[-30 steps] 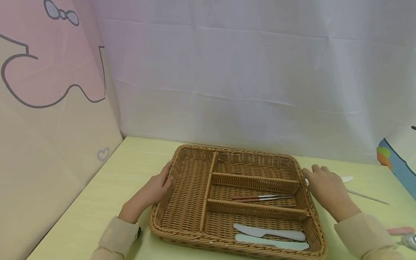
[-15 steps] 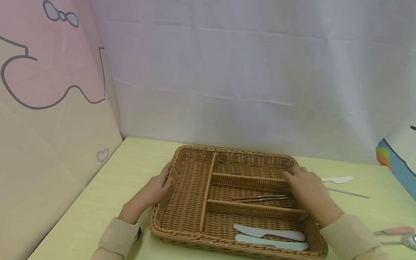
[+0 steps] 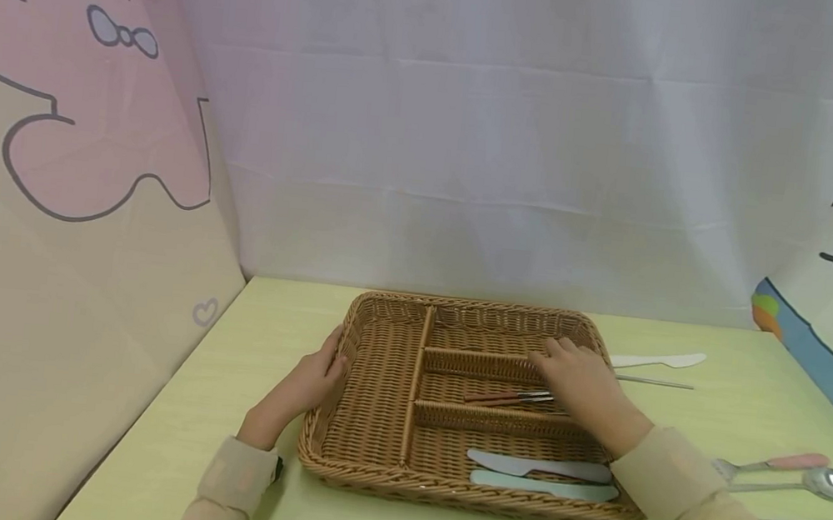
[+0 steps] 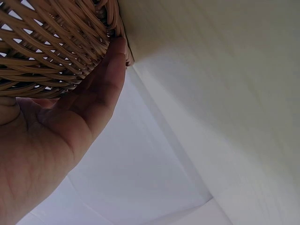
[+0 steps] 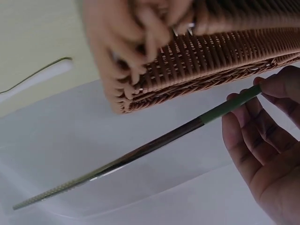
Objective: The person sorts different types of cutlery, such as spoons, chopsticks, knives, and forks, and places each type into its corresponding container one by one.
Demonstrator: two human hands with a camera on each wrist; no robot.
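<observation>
My left hand [image 3: 309,379] grips the left side of a brown wicker cutlery basket [image 3: 440,488]; in the left wrist view its fingers [image 4: 105,86] lie along the outer wall. Above the right part of the basket, my right hand [image 3: 585,389] pinches a chopstick [image 5: 159,143] by its green handle end. The chopstick's slim metal end [image 3: 656,383] sticks out past the basket's right rim. Below that hand, brown-handled chopsticks [image 3: 501,398] lie in the middle right compartment, their metal ends partly hidden. A grey knife [image 3: 540,466] and a mint-green knife [image 3: 544,485] share the front compartment.
A white knife [image 3: 666,360] lies on the table [image 3: 274,489] beyond the basket's right rim. Farther right are a pink-handled piece of cutlery [image 3: 792,462], its head partly hidden by the sleeve, and two metal spoons [image 3: 827,484]. Hanging cloth [image 3: 425,169] encloses the back and sides.
The right hand has moved left from beyond the right rim to over the basket, carrying the chopstick, and uncovered the white knife. The left hand and basket stay put.
</observation>
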